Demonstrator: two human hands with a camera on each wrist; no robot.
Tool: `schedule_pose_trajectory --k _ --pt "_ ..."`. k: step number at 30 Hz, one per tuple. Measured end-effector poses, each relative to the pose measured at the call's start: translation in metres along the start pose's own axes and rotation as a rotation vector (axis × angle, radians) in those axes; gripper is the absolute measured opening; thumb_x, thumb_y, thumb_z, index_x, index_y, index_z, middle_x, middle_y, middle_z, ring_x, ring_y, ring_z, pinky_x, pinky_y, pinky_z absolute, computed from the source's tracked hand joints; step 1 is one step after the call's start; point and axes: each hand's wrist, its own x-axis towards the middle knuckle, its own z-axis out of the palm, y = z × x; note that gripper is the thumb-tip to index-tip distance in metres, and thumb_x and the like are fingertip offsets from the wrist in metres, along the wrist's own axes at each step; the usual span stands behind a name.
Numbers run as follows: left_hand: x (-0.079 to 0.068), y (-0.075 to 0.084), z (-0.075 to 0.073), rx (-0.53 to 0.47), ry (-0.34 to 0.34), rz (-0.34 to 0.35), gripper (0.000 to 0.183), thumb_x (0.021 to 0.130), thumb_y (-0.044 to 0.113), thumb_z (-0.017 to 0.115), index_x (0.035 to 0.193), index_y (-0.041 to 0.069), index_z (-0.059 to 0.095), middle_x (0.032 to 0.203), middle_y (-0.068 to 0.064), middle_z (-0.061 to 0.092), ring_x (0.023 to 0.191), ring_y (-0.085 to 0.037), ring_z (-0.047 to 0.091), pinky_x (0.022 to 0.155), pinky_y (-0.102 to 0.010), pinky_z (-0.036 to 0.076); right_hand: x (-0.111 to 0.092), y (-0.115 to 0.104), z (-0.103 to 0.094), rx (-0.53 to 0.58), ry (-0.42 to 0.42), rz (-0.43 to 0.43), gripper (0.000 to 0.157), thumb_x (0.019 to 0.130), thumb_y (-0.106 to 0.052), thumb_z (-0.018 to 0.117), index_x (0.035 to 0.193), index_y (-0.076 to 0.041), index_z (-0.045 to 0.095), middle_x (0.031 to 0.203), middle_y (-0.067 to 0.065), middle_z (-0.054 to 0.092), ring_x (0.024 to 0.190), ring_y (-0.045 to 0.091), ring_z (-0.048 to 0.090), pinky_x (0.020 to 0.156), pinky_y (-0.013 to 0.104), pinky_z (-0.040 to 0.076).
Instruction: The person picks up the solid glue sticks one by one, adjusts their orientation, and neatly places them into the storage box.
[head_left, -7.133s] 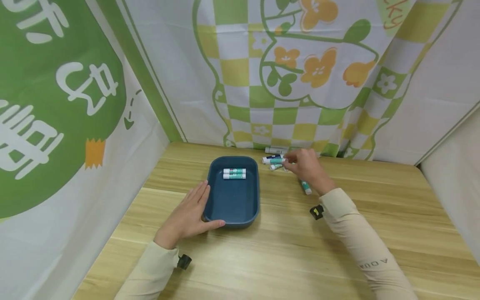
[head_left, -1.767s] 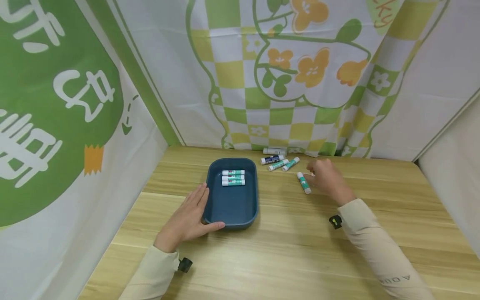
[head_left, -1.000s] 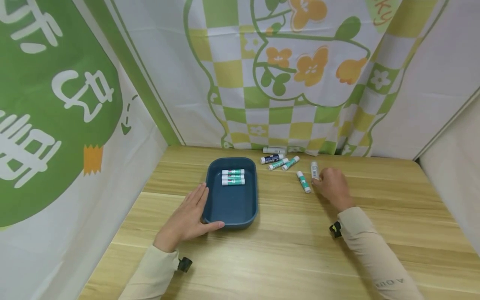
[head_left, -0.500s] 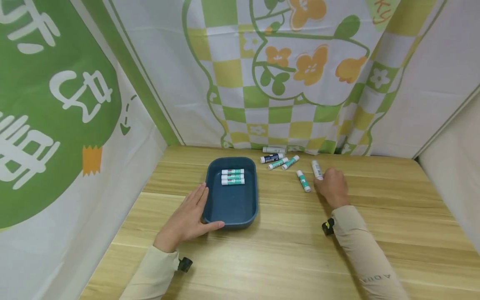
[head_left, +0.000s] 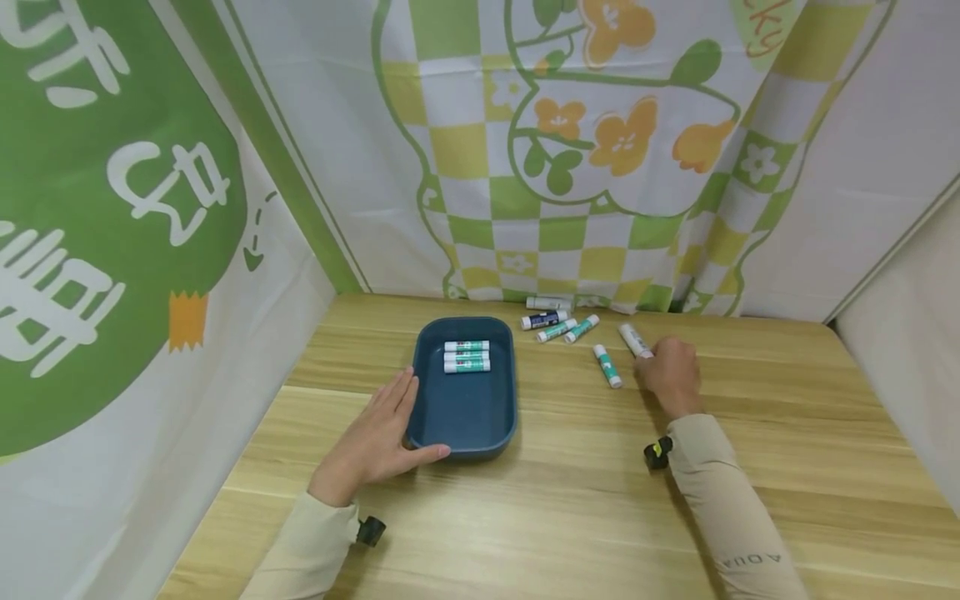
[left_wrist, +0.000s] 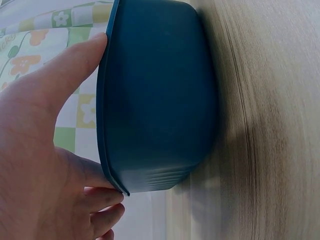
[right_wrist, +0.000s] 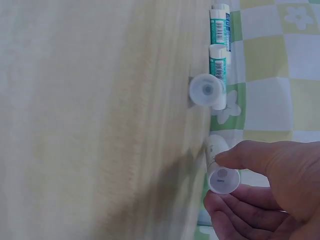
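Observation:
My right hand (head_left: 671, 375) pinches a white glue stick (head_left: 633, 340) that lies tilted on the table. In the right wrist view, thumb and fingers hold it near its round end (right_wrist: 224, 181). Just left of it lies a green-and-white glue stick (head_left: 607, 367). My left hand (head_left: 375, 442) rests with straight fingers along the left rim of a dark blue dish (head_left: 465, 417), its thumb at the near corner. The left wrist view shows the dish's outer wall (left_wrist: 155, 95) beside that hand. Three green-and-white glue sticks (head_left: 467, 357) lie side by side inside the dish.
Beyond the dish, near the curtain (head_left: 540, 233), lie two green-and-white glue sticks (head_left: 557, 330), a navy one (head_left: 545, 319) and a pale one (head_left: 550, 303). The wooden table (head_left: 525, 525) runs back to the cloth walls.
A third glue stick has come to lie in the dish. My right hand has moved right to the white glue stick and gripped it; its far end now leans left. The left hand has stayed.

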Motion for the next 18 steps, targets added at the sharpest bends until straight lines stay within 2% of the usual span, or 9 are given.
schedule_pose_trajectory --k 3,6,8,12,15,18 --pt "0.000 -0.001 0.000 0.000 -0.001 -0.002 0.122 0.089 0.077 0.064 0.166 -0.005 0.018 0.178 -0.021 0.010 0.165 -0.038 0.015 0.134 -0.059 0.019 0.000 -0.003 -0.002 0.006 0.064 -0.055 0.020 0.086 -0.011 0.068 0.084 0.005 0.079 0.088 0.029 0.074 0.073 0.041 0.067 0.060 0.049 0.054" --pt "0.000 -0.002 0.000 -0.002 -0.004 -0.003 0.123 0.088 0.078 0.064 0.166 -0.005 0.017 0.178 -0.021 0.009 0.165 -0.039 0.014 0.134 -0.059 0.018 0.002 -0.006 -0.005 0.006 0.098 -0.115 0.021 0.088 -0.012 0.072 0.087 0.008 0.078 0.087 0.029 0.075 0.074 0.042 0.068 0.065 0.053 0.056" --pt "0.000 -0.002 0.000 -0.004 -0.005 -0.006 0.123 0.088 0.078 0.064 0.166 -0.005 0.016 0.178 -0.020 0.009 0.166 -0.038 0.014 0.134 -0.059 0.018 0.004 -0.008 -0.008 0.013 0.109 -0.150 0.020 0.089 -0.010 0.073 0.087 0.009 0.079 0.083 0.027 0.075 0.070 0.039 0.067 0.064 0.050 0.055" --pt "0.000 -0.003 0.001 -0.017 0.004 -0.006 0.124 0.088 0.078 0.064 0.167 -0.004 0.016 0.178 -0.020 0.009 0.166 -0.037 0.013 0.134 -0.059 0.018 0.010 -0.014 -0.015 0.003 0.130 -0.212 0.018 0.087 -0.006 0.069 0.074 0.003 0.076 0.063 0.015 0.066 0.058 0.028 0.052 0.054 0.038 0.042" --pt "0.000 -0.002 0.002 -0.021 0.009 -0.002 0.124 0.088 0.078 0.065 0.166 -0.005 0.018 0.178 -0.020 0.010 0.166 -0.038 0.014 0.134 -0.059 0.019 0.013 -0.018 -0.018 -0.027 0.134 -0.267 0.025 0.084 -0.004 0.067 0.059 -0.002 0.066 0.052 0.006 0.052 0.054 0.023 0.042 0.052 0.033 0.032" --pt "-0.001 -0.002 0.002 -0.019 0.008 -0.004 0.124 0.087 0.078 0.065 0.166 -0.005 0.019 0.178 -0.020 0.010 0.166 -0.038 0.014 0.134 -0.059 0.019 0.015 -0.025 -0.022 -0.045 0.127 -0.308 0.032 0.083 -0.003 0.067 0.053 -0.007 0.056 0.048 0.000 0.043 0.052 0.021 0.039 0.051 0.032 0.028"
